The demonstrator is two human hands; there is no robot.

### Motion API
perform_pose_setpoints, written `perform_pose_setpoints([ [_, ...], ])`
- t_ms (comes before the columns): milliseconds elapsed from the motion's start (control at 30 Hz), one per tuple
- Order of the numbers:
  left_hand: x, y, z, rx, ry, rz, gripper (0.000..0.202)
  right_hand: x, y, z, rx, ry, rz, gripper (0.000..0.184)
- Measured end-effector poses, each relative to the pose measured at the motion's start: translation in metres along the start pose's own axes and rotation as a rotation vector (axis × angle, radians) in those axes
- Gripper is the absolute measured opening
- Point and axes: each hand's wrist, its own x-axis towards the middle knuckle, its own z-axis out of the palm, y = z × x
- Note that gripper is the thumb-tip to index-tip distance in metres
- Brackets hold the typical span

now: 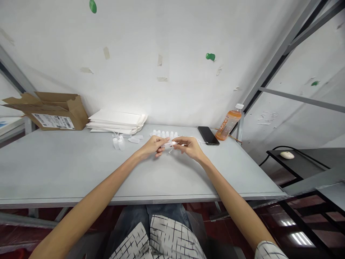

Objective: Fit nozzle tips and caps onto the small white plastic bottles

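My left hand [154, 145] and my right hand [189, 146] meet above the middle of the grey table [67, 169]. Both pinch a small white tag with a thin white string [170, 144] held between their fingertips. Just behind the hands stands a row of several small white tags [164, 133]. A few more white tags with strings [118, 142] lie to the left of my left hand.
A stack of white paper bags [116, 121] lies at the back against the wall. An open cardboard box [51, 111] sits at the back left. A black phone [208, 135] and an orange drink bottle [229, 124] rest at the back right. A metal frame rises on the right.
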Motion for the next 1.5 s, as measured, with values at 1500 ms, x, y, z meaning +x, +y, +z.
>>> perform_pose_setpoints([
  [1500,0.000,0.007,0.001,-0.097,0.023,-0.106,0.043,0.002,0.021,-0.047,-0.455,-0.063,0.309,0.007],
])
